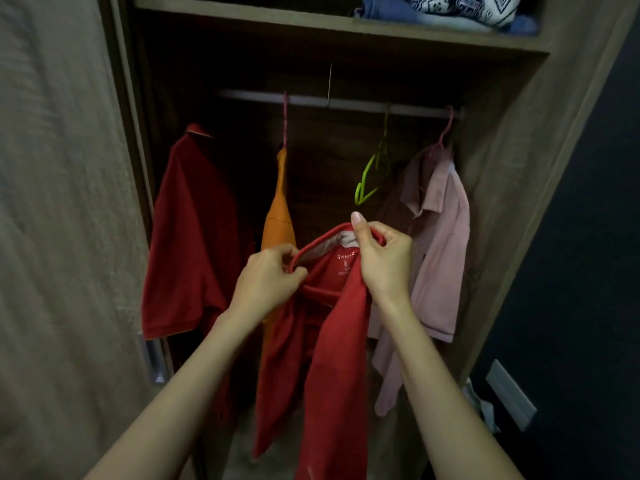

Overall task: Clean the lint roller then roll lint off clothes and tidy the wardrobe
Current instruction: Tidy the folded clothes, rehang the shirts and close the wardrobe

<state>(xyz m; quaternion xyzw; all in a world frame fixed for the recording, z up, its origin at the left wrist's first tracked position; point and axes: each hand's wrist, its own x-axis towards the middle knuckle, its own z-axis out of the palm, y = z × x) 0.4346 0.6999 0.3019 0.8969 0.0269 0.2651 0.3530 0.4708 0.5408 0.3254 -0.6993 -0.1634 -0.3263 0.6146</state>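
Observation:
I hold a red shirt [332, 341] up in front of the open wardrobe. My left hand [266, 282] pinches the left side of its collar. My right hand [381, 258] grips the right side of the collar, thumb pointing up, and a white label shows inside the neck. The rest of the shirt hangs down between my forearms. An empty green hanger [372, 174] dangles from the rail [346, 103] just above my right hand. No lint roller is in view.
On the rail hang a dark red polo [190, 237] at the left, an orange garment [277, 209] beside it, and a pink shirt [440, 244] at the right. Folded clothes [443, 12] lie on the upper shelf. The wardrobe door [62, 202] stands open at the left.

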